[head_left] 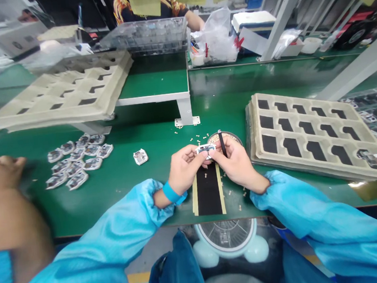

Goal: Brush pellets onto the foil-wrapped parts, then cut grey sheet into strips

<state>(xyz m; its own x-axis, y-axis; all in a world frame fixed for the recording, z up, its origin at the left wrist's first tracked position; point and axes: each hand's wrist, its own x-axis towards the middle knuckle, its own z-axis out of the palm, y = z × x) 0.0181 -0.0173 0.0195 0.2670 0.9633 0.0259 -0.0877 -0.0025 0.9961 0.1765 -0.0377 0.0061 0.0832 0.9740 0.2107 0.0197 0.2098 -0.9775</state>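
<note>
Both hands grip a small white plastic housing with electronics inside (205,148) above the green bench. My left hand (185,167) pinches its left end between thumb and fingers. On the right end, my right hand (236,164) is closed the same way, and a slim black tool (222,143) sticks up between its fingers; its exact kind is unclear. Behind the right hand is a round dish of small tan pieces (233,136), partly covered. Below the hands lies a black mat strip with yellow edges (209,195). A single similar housing (140,156) rests left of my left hand.
A cluster of white housings (79,161) lies at left, near another person's blurred arm (11,207). Stacked beige trays (307,125) stand at right, one pocket holding a part. Another tray (53,92) sits on the raised shelf (156,82). Small tan pieces are scattered about the mat.
</note>
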